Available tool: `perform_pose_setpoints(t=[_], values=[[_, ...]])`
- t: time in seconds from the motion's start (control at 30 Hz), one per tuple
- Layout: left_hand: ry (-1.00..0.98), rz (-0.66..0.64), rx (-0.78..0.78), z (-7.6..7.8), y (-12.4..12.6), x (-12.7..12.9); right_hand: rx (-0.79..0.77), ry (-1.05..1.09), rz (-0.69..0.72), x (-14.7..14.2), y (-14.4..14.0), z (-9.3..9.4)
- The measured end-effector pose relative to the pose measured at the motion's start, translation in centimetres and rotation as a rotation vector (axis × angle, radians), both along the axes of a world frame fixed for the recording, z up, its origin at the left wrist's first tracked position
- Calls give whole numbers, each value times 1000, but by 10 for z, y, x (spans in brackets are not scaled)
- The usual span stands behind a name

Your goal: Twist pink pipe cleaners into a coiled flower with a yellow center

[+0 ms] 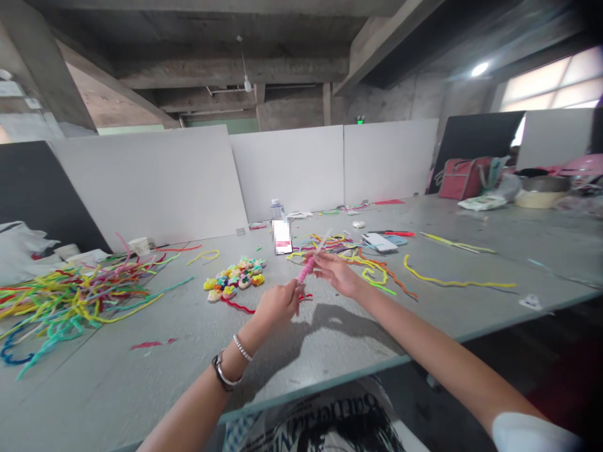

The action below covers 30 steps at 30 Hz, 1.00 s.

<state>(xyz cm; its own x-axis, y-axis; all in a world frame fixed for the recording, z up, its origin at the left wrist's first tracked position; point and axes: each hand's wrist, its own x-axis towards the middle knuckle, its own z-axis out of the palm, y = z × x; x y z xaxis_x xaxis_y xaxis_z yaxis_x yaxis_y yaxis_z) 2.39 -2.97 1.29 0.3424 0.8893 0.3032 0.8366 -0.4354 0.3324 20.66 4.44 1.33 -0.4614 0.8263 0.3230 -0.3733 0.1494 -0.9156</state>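
Note:
In front of me, above the table, a pink fuzzy strip, like a pipe cleaner, is wound in a coil [306, 269] around a thin clear stick [324, 241]. My left hand [281, 304] is closed around the coil's lower end. At the upper end, the fingers of my right hand [335, 274] pinch the coil near the stick. A red pipe cleaner [240, 306] lies on the table behind my left hand. To its left sits a cluster of small, colourful fuzzy flowers [238, 276].
A big heap of pipe cleaners [94, 295] covers the left side. Beyond my hands stand a lit phone [282, 237] and a bottle [277, 208]. Another phone [380, 242], scissors [464, 245] and a yellow pipe cleaner [456, 283] lie right. A pink bag [461, 178] stands far right.

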Motion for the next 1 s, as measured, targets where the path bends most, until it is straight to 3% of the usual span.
perform_pose_setpoints(t=[0.2,0.33,0.5,0.77,1.0], values=[[-534,-112,-210,-7,6,3,38,33,-5,-1,4,-3],[-724,-132,-335,-5,8,6,59,30,-60,-3,7,-6],[-815,-198,-456,1,6,7,40,45,-102,-4,6,-3],[-867,-188,-443,6,5,6,19,33,-159,-3,5,1],[-875,-265,-530,5,4,2,-6,50,-160,-5,8,-1]])
